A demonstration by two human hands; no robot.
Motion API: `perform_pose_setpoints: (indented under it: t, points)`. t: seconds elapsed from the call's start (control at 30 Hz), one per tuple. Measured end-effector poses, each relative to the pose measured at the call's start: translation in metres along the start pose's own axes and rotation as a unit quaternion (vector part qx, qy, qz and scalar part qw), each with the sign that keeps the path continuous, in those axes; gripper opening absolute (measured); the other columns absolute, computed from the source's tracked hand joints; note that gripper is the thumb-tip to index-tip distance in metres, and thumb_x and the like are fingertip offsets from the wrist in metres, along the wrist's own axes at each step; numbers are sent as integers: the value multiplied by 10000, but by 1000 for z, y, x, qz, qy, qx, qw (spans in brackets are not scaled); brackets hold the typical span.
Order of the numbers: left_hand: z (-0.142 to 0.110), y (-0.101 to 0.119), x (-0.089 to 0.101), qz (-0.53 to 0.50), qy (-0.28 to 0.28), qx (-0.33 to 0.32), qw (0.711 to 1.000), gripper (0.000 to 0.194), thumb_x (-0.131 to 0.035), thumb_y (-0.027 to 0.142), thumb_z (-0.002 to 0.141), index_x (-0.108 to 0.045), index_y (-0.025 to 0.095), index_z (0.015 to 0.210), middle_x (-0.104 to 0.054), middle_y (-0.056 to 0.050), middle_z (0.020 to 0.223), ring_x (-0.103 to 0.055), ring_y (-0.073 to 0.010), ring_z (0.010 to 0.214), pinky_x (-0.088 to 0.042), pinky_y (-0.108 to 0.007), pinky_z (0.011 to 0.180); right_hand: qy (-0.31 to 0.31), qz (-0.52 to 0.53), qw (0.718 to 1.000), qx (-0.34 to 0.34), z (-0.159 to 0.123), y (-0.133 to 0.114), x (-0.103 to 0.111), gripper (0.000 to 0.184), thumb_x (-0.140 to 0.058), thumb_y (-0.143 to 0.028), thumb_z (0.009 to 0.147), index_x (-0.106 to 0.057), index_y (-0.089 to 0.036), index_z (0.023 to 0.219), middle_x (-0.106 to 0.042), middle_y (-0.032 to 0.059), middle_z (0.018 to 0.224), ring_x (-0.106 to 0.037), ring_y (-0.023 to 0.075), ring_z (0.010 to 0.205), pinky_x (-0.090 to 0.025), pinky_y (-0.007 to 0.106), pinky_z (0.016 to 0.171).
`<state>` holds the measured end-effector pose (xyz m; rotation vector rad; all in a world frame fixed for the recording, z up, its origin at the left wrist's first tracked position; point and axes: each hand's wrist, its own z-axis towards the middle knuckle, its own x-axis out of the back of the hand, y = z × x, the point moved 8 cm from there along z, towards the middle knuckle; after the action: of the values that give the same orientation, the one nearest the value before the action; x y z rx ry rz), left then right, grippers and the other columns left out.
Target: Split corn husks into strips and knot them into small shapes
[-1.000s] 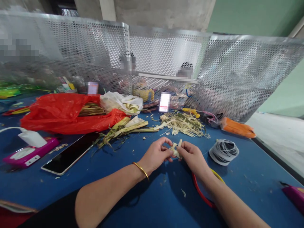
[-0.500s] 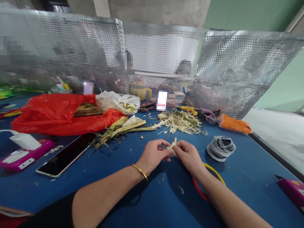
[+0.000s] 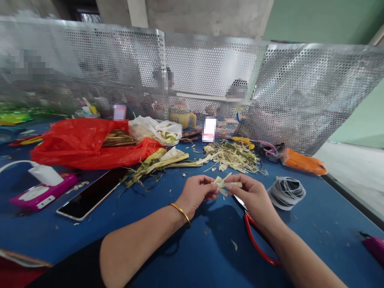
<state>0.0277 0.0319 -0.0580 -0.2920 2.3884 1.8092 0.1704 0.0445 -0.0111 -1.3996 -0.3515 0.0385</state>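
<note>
Both of my hands pinch a small folded piece of pale leaf strip (image 3: 223,185) just above the blue table (image 3: 168,240). My left hand (image 3: 196,194), with a gold bangle on its wrist, grips the piece's left side. My right hand (image 3: 255,197) holds the right side, where a strip end sticks out sideways. Red-handled scissors (image 3: 255,240) lie on the table under my right forearm.
A pile of leaf trimmings (image 3: 232,157) and long green leaf stalks (image 3: 156,162) lie beyond my hands. A red plastic bag (image 3: 84,146), a white bag (image 3: 156,130), a phone (image 3: 93,194), a pink case (image 3: 42,192), a coil of bands (image 3: 286,192) and an orange packet (image 3: 303,163) surround them. A perforated metal screen (image 3: 210,76) closes the far edge.
My right hand has shifted right and pulled a strip end out sideways, so the folded piece looks wider. The scissors' blades now show under that hand.
</note>
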Motion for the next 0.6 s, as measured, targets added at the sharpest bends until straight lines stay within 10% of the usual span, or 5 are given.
perform_pose_setpoints:
  t: [0.6]
  points:
    - [-5,0,-9,6,-22,-3,1000,107,-690,135,708,-661,96,804,-687,-57,656,-603,-98,522,-471,-214,564,47,79,996,-5,-3,5,-6,272,-632,-405,778,-581,-176,640,-517,-25,612,-434,112,615,-349,237,605]
